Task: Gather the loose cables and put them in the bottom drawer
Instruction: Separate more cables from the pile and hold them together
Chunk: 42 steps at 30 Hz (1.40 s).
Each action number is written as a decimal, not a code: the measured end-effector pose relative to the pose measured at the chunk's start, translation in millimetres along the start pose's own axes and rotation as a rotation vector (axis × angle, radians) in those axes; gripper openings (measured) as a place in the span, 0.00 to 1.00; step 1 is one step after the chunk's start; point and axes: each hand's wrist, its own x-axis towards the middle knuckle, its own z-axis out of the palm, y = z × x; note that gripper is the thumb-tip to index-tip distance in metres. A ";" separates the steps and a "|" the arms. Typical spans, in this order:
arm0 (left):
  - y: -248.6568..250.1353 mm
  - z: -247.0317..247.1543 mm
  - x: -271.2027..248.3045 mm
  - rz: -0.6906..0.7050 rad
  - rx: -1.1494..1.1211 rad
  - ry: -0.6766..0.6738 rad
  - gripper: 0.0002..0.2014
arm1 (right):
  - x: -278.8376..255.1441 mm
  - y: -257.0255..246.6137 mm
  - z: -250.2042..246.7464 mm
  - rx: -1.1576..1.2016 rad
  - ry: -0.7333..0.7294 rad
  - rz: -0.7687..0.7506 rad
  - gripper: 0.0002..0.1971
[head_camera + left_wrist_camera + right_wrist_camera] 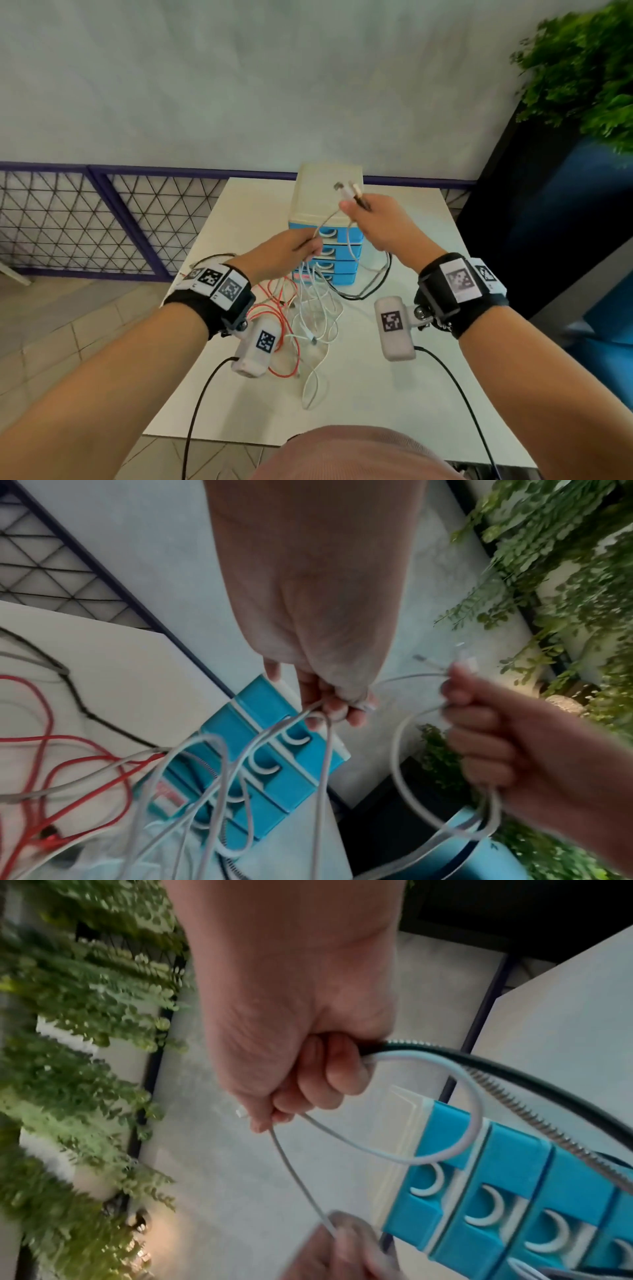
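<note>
A small drawer unit (327, 192) with a cream top and several blue drawers, all closed, stands at the back of the white table (394, 394); the bottom drawer (344, 279) is partly behind hanging cables. My right hand (356, 209) is raised in front of the unit and grips a bundle of cable ends, the plugs (349, 190) sticking up past the thumb. My left hand (312, 249), lower and to the left, holds white cables (260, 739) that run on to the right hand (479, 723). Red cable (286, 310), white cable (318, 322) and black cable (363, 293) trail tangled on the table.
A spring-wrapped black cable (514, 1080) and a white loop (445, 1153) leave my right hand (308, 1085). A purple mesh fence (102, 219) runs behind the table, with tiled floor to the left. A leafy plant (582, 68) and a dark planter (548, 222) stand at the right.
</note>
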 end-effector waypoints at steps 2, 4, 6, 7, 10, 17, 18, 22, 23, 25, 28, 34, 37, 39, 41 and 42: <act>-8.3 6.1 -5.9 -0.068 0.067 -0.037 0.14 | -0.7 -5.8 -11.7 0.260 0.113 0.013 0.17; -24.8 15.5 -13.3 -0.177 0.111 -0.077 0.14 | -1.7 -13.9 -27.1 0.549 0.217 0.013 0.15; -46.9 24.6 -22.4 -0.247 0.210 -0.094 0.16 | -3.1 -23.9 -45.5 0.780 0.324 -0.020 0.14; -55.2 27.7 -27.4 -0.265 0.277 -0.135 0.17 | -4.0 -28.7 -54.9 0.863 0.376 -0.056 0.14; -73.1 32.8 -38.1 -0.373 0.260 -0.172 0.14 | -6.4 -35.9 -70.9 0.854 0.448 -0.136 0.14; -47.5 1.8 -16.0 -0.205 -0.107 0.129 0.18 | -3.6 -6.7 -43.0 -0.033 0.458 0.021 0.22; -38.7 -5.5 -11.9 -0.194 -0.180 0.163 0.17 | -5.8 -0.3 -36.4 -0.114 0.398 0.040 0.22; -1.1 -24.4 -0.9 -0.092 -0.257 0.158 0.17 | -7.8 16.2 -8.1 -0.180 0.173 0.083 0.16; 7.1 -26.9 0.1 -0.075 -0.246 0.158 0.16 | -7.2 17.4 -2.5 -0.194 0.146 0.092 0.16; 20.9 -29.1 1.4 -0.031 -0.245 0.172 0.16 | -6.9 18.1 4.4 -0.231 0.113 0.106 0.16; 26.3 -32.3 -0.6 0.007 -0.258 0.210 0.16 | -7.8 22.1 6.3 -0.310 0.078 0.145 0.17; 27.1 -37.9 -16.8 -0.114 -0.307 0.165 0.17 | -11.2 36.3 3.1 -0.348 0.123 0.207 0.17; 10.5 -39.0 -21.6 -0.231 -0.039 0.101 0.16 | -12.7 38.8 0.6 -0.318 0.142 0.216 0.17; -10.7 -45.7 -24.6 -0.265 0.189 0.115 0.15 | -14.3 38.2 -1.1 -0.295 0.146 0.193 0.18; -34.7 -60.6 -26.5 -0.305 0.316 0.226 0.16 | -16.3 35.2 -2.5 -0.195 0.140 0.165 0.19; -45.5 -70.5 -26.1 -0.341 0.367 0.302 0.16 | -17.5 33.2 -3.4 -0.071 0.141 0.169 0.18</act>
